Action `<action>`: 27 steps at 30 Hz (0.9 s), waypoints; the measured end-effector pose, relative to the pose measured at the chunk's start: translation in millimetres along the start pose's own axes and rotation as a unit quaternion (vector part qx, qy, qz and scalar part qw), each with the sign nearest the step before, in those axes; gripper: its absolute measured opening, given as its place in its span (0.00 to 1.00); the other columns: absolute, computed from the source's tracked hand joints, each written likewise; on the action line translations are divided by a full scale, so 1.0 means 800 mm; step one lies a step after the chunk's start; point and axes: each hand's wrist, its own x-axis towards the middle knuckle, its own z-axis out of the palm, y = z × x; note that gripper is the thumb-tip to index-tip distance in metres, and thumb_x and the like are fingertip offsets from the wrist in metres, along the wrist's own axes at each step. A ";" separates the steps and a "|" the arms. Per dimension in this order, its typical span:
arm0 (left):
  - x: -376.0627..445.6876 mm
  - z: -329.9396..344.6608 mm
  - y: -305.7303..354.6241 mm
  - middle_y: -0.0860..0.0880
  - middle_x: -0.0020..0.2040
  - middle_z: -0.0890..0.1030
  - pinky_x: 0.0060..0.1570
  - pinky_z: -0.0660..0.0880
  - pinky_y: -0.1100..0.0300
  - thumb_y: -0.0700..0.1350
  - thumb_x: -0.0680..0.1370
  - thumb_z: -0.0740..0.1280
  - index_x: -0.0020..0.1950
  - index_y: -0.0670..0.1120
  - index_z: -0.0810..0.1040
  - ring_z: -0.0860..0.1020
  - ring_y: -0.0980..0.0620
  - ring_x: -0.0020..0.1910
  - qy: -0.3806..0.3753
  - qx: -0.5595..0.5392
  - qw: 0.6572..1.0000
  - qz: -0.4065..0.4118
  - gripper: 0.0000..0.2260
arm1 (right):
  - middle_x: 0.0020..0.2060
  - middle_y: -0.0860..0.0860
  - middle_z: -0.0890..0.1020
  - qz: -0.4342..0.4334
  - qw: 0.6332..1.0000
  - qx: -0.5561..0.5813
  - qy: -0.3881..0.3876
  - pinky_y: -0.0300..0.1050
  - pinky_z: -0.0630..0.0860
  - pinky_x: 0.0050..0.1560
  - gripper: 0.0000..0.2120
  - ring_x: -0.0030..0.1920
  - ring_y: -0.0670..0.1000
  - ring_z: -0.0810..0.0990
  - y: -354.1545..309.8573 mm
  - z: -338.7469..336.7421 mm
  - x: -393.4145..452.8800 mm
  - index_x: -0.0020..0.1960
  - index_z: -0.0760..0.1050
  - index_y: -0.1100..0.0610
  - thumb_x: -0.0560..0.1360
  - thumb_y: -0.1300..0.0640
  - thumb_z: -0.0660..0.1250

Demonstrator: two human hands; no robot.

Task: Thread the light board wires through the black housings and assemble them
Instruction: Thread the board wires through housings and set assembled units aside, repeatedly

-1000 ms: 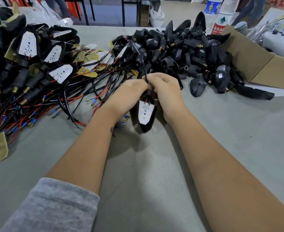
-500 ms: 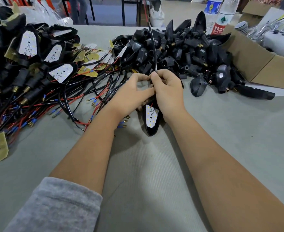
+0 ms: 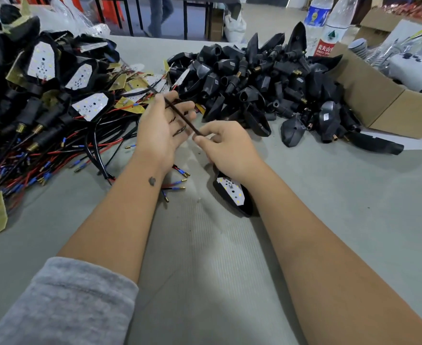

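- One unit is in hand right now: a black housing (image 3: 237, 205) with its white light board (image 3: 231, 190) already sitting inside, lying on the grey table (image 3: 329, 207) under the right wrist
- Its wire bundle (image 3: 182, 120) comes out the far end, so threading looks done on this one imo
- right hand (image 3: 226, 148) pinches the bundle near the housing neck, left hand (image 3: 162, 130) is spread with fingers mostly straight and the wires running across them, looks like it's smoothing them out
- hands sit close but apart
- finished pile (image 3: 43, 78) on the left is already pretty big
- heap of empty housings (image 3: 262, 78) at the back is still large, and loose boards with wires (image 3: 132, 105) sit in the middle, so plenty left to do
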 end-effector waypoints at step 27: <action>0.015 -0.023 0.017 0.52 0.24 0.70 0.20 0.61 0.67 0.47 0.86 0.53 0.45 0.46 0.70 0.62 0.57 0.19 0.099 -0.266 0.959 -0.018 0.13 | 0.28 0.52 0.73 0.039 0.983 0.125 -0.131 0.36 0.65 0.28 0.15 0.28 0.46 0.69 -0.006 -0.019 -0.012 0.29 0.74 0.57 0.75 0.62 0.64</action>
